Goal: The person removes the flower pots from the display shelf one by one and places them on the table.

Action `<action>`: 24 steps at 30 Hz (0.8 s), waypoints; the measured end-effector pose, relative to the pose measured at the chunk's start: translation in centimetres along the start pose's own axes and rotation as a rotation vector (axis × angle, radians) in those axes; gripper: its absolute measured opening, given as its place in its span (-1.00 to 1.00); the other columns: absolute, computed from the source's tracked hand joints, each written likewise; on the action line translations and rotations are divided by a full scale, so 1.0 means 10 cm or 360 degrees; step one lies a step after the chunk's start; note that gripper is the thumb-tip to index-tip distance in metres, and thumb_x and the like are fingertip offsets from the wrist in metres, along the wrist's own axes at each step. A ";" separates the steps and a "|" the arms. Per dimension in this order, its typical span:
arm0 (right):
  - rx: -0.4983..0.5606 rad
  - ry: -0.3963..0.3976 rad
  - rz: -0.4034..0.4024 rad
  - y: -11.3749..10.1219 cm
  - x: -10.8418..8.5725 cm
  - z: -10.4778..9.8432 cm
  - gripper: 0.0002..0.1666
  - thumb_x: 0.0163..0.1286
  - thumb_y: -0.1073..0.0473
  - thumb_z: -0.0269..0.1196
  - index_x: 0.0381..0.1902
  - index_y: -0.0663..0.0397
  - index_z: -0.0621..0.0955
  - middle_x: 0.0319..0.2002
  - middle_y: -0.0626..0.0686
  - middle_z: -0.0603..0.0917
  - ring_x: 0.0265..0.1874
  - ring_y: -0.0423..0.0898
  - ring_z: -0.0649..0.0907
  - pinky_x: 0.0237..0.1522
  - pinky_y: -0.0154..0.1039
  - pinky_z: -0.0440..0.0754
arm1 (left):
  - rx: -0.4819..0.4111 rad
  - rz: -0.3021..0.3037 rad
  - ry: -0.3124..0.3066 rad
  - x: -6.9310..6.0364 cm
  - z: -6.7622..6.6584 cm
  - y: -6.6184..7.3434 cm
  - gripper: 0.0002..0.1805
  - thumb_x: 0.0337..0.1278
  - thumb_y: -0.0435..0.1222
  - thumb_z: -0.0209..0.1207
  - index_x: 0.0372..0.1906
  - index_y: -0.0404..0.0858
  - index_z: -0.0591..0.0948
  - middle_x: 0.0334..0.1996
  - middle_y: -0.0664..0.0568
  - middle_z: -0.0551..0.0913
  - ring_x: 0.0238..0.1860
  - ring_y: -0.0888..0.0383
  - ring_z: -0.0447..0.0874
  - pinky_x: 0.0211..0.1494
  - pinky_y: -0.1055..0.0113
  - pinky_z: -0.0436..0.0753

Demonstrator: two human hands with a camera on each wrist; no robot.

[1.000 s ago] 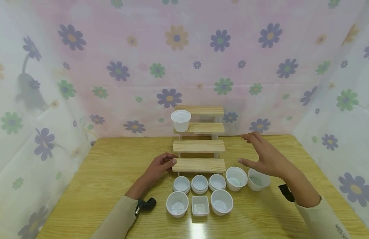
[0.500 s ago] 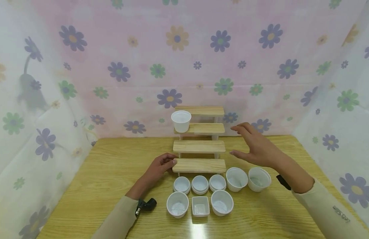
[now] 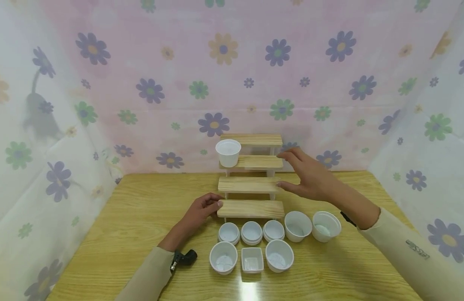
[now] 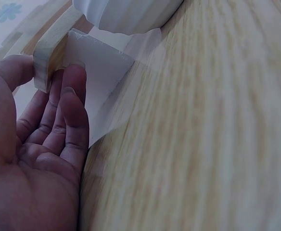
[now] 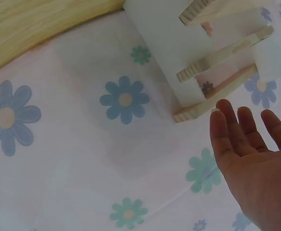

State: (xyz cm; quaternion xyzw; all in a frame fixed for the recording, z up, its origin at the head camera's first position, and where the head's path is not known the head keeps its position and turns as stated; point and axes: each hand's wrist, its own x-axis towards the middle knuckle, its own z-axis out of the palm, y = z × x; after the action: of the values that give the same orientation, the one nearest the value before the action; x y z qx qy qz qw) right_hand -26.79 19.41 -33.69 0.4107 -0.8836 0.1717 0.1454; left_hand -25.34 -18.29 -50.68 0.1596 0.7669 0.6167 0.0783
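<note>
A tiered stand (image 3: 250, 208) with several pale wooden steps on clear side supports rises at the table's centre. My left hand (image 3: 202, 209) pinches the left end of its lowest step; in the left wrist view the thumb lies against the board's end (image 4: 49, 57) and the other fingers (image 4: 75, 110) curl beneath it. By the right ends of the upper steps, my right hand (image 3: 310, 175) has thumb and fingers spread apart and holds nothing. The right wrist view shows its fingertips near a step (image 5: 217, 101). A white plastic cup (image 3: 228, 153) stands at the left on the second step from the top.
Three small round white bowls (image 3: 251, 233) line up before the stand. Nearer me are two round bowls (image 3: 223, 258) and a square one (image 3: 252, 260). Two larger white cups (image 3: 297, 226) stand to their right. A flowered cloth (image 3: 171, 104) backs the wooden table (image 3: 141, 217).
My right hand has moved left and away from me, from above the two right cups to the stand's right side. My left hand keeps its grip on the lowest step.
</note>
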 end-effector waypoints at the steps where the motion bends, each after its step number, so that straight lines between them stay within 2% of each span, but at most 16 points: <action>1: -0.0010 -0.0005 -0.0013 -0.01 0.03 0.01 -0.12 0.41 -0.06 0.49 0.49 0.21 0.38 0.34 0.23 0.45 0.15 0.20 0.63 0.07 0.20 0.68 | -0.0003 0.0000 -0.0001 0.00 0.00 0.00 -0.64 0.63 -0.21 0.16 0.27 -0.37 0.60 -0.28 0.02 0.67 -0.27 0.02 0.66 -0.09 0.22 0.70; 8: -0.0045 0.0000 -0.0097 -0.08 0.26 0.04 -0.12 0.42 -0.08 0.47 0.49 0.18 0.37 0.33 0.24 0.45 0.12 0.18 0.63 0.05 0.16 0.69 | -0.0013 0.0002 0.0008 0.00 0.00 0.01 -0.64 0.63 -0.20 0.16 0.26 -0.35 0.60 -0.30 0.01 0.68 -0.30 0.03 0.67 -0.09 0.22 0.70; 14: -0.0036 0.0006 -0.0155 -0.13 0.45 0.07 -0.10 0.42 -0.11 0.47 0.48 0.25 0.37 0.32 0.27 0.46 0.09 0.21 0.64 0.06 0.14 0.69 | 0.0006 0.0004 -0.0006 0.00 0.00 -0.01 -0.64 0.65 -0.18 0.14 0.26 -0.35 0.60 -0.26 0.00 0.68 -0.26 0.04 0.65 -0.09 0.22 0.70; 19: 0.0013 -0.0017 -0.0121 -0.14 0.59 0.11 -0.10 0.44 -0.14 0.45 0.49 0.22 0.36 0.33 0.24 0.43 0.04 0.18 0.65 0.06 0.11 0.69 | 0.0003 -0.0002 0.0001 0.00 0.01 -0.01 -0.63 0.65 -0.19 0.14 0.27 -0.35 0.60 -0.28 0.01 0.68 -0.28 0.03 0.67 -0.09 0.22 0.70; 24: 0.0046 -0.0047 -0.0022 -0.18 0.72 0.13 -0.07 0.44 -0.16 0.44 0.53 0.18 0.34 0.40 0.23 0.38 0.15 0.19 0.62 0.12 0.14 0.68 | 0.0000 0.0010 -0.0001 -0.01 0.01 0.00 -0.63 0.65 -0.20 0.14 0.27 -0.36 0.59 -0.29 0.02 0.68 -0.29 0.04 0.67 -0.09 0.22 0.70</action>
State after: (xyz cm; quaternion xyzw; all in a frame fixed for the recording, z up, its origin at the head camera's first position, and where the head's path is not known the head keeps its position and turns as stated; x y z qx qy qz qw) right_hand -30.05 12.93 -31.63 0.4213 -0.8802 0.1774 0.1277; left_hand -25.19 -18.22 -50.69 0.1622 0.7664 0.6168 0.0766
